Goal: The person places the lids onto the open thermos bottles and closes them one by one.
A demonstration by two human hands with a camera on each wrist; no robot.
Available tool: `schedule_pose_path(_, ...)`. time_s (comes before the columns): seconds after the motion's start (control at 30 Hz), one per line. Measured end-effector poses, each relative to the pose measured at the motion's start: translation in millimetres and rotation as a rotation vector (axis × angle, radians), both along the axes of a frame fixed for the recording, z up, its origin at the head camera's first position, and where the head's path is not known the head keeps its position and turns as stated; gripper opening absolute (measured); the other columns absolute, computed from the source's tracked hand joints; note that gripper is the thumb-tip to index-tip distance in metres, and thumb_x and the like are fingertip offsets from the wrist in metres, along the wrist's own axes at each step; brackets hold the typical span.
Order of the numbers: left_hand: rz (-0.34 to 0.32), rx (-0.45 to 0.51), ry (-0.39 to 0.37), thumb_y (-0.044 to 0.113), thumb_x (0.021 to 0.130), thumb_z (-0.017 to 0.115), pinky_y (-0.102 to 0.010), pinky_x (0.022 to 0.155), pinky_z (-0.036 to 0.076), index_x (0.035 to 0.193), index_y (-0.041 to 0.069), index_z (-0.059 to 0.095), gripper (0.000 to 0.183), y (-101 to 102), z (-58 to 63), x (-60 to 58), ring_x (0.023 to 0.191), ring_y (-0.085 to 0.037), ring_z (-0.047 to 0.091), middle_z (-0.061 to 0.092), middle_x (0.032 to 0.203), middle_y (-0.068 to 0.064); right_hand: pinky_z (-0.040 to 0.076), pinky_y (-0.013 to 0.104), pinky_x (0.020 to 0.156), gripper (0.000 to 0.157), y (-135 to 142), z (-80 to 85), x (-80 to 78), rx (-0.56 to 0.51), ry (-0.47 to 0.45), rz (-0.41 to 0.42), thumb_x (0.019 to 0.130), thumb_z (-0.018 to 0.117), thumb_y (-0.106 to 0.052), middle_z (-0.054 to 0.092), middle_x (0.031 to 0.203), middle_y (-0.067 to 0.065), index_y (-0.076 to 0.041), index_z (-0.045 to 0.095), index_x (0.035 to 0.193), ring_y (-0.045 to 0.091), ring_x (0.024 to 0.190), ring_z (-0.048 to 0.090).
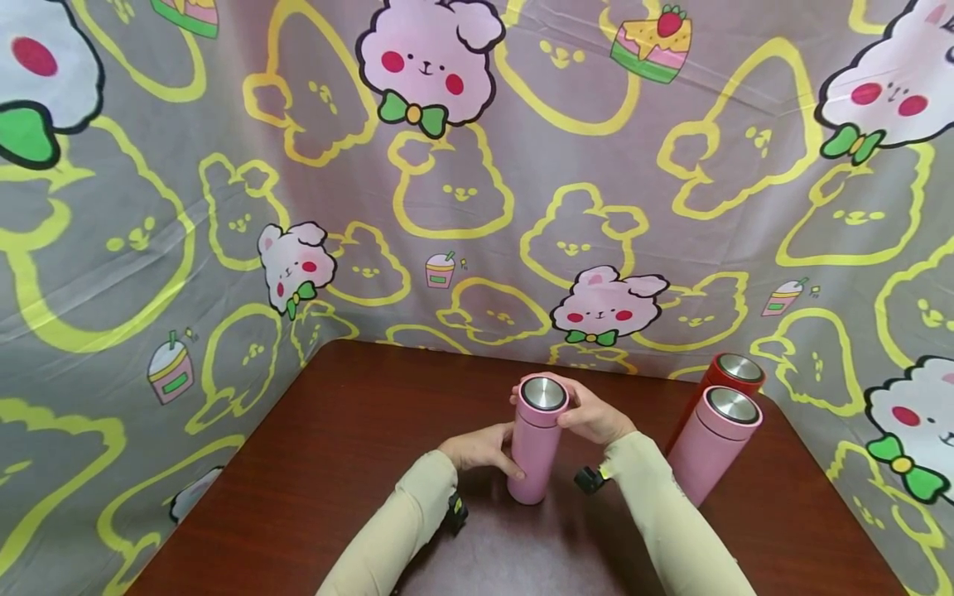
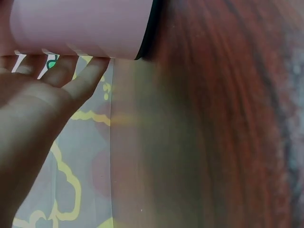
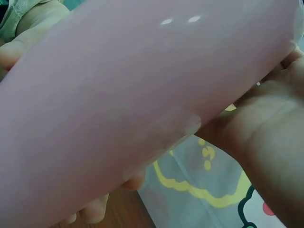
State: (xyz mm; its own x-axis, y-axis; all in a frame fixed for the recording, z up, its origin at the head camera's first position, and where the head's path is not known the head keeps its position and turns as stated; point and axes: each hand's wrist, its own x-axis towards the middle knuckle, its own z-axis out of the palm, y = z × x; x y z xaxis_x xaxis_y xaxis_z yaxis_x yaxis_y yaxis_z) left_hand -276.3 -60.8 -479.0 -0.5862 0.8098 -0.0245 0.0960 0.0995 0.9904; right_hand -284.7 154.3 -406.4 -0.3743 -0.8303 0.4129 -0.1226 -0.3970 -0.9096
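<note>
A pink thermos flask (image 1: 534, 455) with a steel-topped cap stands upright in front of me, both hands on it. My left hand (image 1: 480, 449) grips the lower part of its body, thumb across the near side. Higher up, at the cap, my right hand (image 1: 592, 411) holds the flask from the right, its far fingers hidden behind it. The left wrist view shows the flask's dark base rim close to the tabletop; whether they touch, I cannot tell. Pink flask wall (image 3: 118, 95) fills most of the right wrist view, with left fingertips showing beneath it.
A second pink thermos flask (image 1: 711, 451) stands to the right, beside my right forearm, with a red flask (image 1: 734, 371) just behind it. The brown wooden table (image 1: 373, 406) ends at a patterned cloth (image 1: 462, 190) hanging behind and at the sides.
</note>
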Motion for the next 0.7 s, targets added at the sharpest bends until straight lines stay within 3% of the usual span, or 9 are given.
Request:
schedule_pose_path(0.27, -0.025, -0.001, 0.024, -0.003, 0.078, 0.071, -0.029, 0.095, 0.042, 0.139, 0.002, 0.036, 0.070, 0, -2.7, 0.1, 0.114, -0.013, 0.052, 0.054, 0.127, -0.003, 0.039, 0.042, 0.100, 0.058, 1, -1.6, 2.4, 0.024, 0.043, -0.111, 0.084, 0.068, -0.024, 0.055, 0.129, 0.014, -0.004, 0.047, 0.134, 0.025, 0.119, 0.050)
schedule_pose_path(0.53, 0.020, 0.021, 0.037, -0.003, 0.079, 0.071, -0.028, 0.095, 0.042, 0.138, 0.003, 0.038, 0.068, 0, -3.3, 7.0, 0.114, -0.012, 0.052, 0.055, 0.126, -0.003, 0.045, 0.036, 0.093, 0.053, 3, -1.7, 10.7, 0.056, 0.088, -0.310, 0.082, 0.072, -0.022, 0.060, 0.121, 0.007, -0.008, 0.052, 0.129, 0.020, 0.109, 0.056)
schedule_pose_path(0.7, 0.043, 0.034, 0.045, -0.002, 0.080, 0.071, -0.029, 0.094, 0.044, 0.138, 0.005, 0.038, 0.067, 0, -4.5, 11.8, 0.113, -0.013, 0.053, 0.055, 0.126, -0.004, 0.046, 0.035, 0.091, 0.055, 2, -1.5, 15.5, 0.081, 0.126, -0.418, 0.079, 0.074, -0.018, 0.062, 0.117, 0.007, -0.002, 0.052, 0.127, 0.020, 0.105, 0.057)
